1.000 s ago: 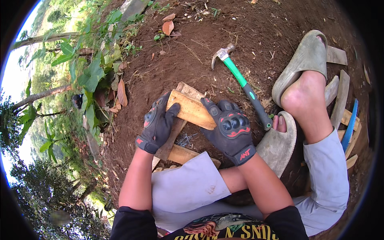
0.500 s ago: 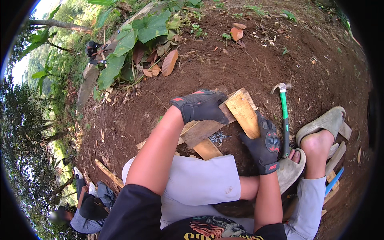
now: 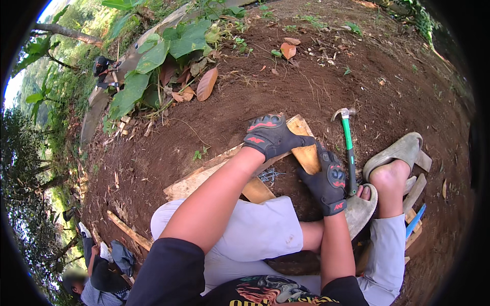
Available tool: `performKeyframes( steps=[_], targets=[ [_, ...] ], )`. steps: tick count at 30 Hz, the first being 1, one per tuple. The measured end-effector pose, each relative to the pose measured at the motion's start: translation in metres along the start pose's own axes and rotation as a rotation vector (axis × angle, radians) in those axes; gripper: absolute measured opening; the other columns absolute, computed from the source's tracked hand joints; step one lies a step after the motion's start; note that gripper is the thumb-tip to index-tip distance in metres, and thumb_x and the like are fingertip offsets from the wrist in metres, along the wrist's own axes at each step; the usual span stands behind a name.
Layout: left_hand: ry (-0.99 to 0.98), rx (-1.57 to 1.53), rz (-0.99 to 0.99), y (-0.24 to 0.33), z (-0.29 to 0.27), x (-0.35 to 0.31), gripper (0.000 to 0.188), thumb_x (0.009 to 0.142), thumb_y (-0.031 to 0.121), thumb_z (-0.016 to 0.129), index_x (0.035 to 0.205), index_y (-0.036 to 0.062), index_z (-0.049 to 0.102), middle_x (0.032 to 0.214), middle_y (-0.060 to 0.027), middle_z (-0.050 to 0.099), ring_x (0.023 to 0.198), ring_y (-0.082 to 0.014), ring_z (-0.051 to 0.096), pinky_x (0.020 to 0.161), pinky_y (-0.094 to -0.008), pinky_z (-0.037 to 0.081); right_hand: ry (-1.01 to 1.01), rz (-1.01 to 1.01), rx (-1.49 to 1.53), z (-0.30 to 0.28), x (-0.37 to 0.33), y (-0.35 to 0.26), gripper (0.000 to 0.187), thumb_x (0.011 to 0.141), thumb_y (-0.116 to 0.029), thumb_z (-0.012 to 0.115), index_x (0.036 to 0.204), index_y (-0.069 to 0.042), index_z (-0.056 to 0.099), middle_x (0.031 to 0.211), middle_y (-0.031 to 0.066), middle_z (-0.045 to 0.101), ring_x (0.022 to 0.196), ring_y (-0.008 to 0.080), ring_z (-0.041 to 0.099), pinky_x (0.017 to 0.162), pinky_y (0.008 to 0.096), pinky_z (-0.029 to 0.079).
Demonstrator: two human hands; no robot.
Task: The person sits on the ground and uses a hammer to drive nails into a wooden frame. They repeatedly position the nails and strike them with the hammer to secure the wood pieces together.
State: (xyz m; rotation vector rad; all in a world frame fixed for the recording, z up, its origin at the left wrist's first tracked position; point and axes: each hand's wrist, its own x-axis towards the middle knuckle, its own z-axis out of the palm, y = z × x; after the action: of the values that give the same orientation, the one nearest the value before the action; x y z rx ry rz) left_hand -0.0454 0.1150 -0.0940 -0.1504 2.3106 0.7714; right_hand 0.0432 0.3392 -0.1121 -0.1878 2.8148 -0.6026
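Both my hands wear black gloves with red marks. My left hand (image 3: 275,136) is closed over the wooden boards where they meet, its thumb side against the short board. Its fingertips are partly hidden. Under that hand a long pale plank (image 3: 191,183) slants down to the left. My right hand (image 3: 326,179) grips the edge of a short, yellowish board (image 3: 307,159), which lies at an angle to the plank. Another wood piece (image 3: 258,190) sticks out beside my knee. Loose nails (image 3: 270,175) lie in a small pile on the soil between the boards.
A claw hammer (image 3: 349,148) with a green and black handle lies right of my right hand, near my sandalled foot (image 3: 361,214). Wood offcuts and a blue saw blade (image 3: 416,220) lie far right. Leafy plants (image 3: 153,66) grow upper left; other people (image 3: 104,278) are at left.
My left hand has turned knuckles-up and shifted right on the boards. More of the long plank now shows at lower left. My right hand keeps its grip. The view has shifted slightly.
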Motion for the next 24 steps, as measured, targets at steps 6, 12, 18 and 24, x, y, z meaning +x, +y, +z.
performKeyframes(
  steps=[6, 12, 18, 24],
  targets=[
    [0.038, 0.087, 0.034, 0.0, 0.014, 0.014, 0.102, 0.069, 0.09, 0.076, 0.128, 0.0072, 0.08, 0.127, -0.0239, 0.077, 0.119, -0.0382, 0.075, 0.1, -0.0487, 0.059, -0.045, 0.046, -0.03, -0.001, 0.005, -0.001, 0.084, 0.081, -0.033, 0.086, 0.156, -0.01, 0.058, 0.13, 0.0195, 0.069, 0.122, 0.0397, 0.067, 0.1, 0.0516, 0.057],
    [0.019, 0.1, 0.103, 0.0, 0.012, 0.009, 0.088, 0.077, 0.083, 0.075, 0.127, 0.0102, 0.08, 0.121, -0.0205, 0.08, 0.117, -0.0372, 0.076, 0.101, -0.0481, 0.057, -0.062, 0.035, -0.005, -0.002, 0.003, 0.003, 0.084, 0.082, -0.036, 0.085, 0.157, -0.011, 0.058, 0.129, 0.019, 0.069, 0.12, 0.0387, 0.069, 0.1, 0.0509, 0.058],
    [-0.032, -0.041, 0.121, -0.011, 0.02, 0.021, 0.103, 0.072, 0.088, 0.076, 0.133, 0.0047, 0.076, 0.13, -0.0251, 0.076, 0.123, -0.0396, 0.073, 0.104, -0.0496, 0.058, -0.061, 0.007, -0.085, -0.005, 0.0, -0.004, 0.091, 0.084, -0.045, 0.087, 0.161, -0.012, 0.053, 0.136, 0.0192, 0.068, 0.127, 0.0404, 0.065, 0.104, 0.0551, 0.056],
    [-0.035, -0.006, 0.096, -0.004, 0.014, 0.012, 0.094, 0.075, 0.082, 0.077, 0.132, 0.0083, 0.077, 0.13, -0.0225, 0.077, 0.122, -0.039, 0.074, 0.104, -0.0488, 0.058, 0.199, -0.098, -0.25, -0.025, -0.024, 0.001, 0.07, 0.098, -0.04, 0.074, 0.157, -0.007, 0.057, 0.135, 0.0225, 0.068, 0.123, 0.0417, 0.066, 0.101, 0.0548, 0.055]
  ],
)
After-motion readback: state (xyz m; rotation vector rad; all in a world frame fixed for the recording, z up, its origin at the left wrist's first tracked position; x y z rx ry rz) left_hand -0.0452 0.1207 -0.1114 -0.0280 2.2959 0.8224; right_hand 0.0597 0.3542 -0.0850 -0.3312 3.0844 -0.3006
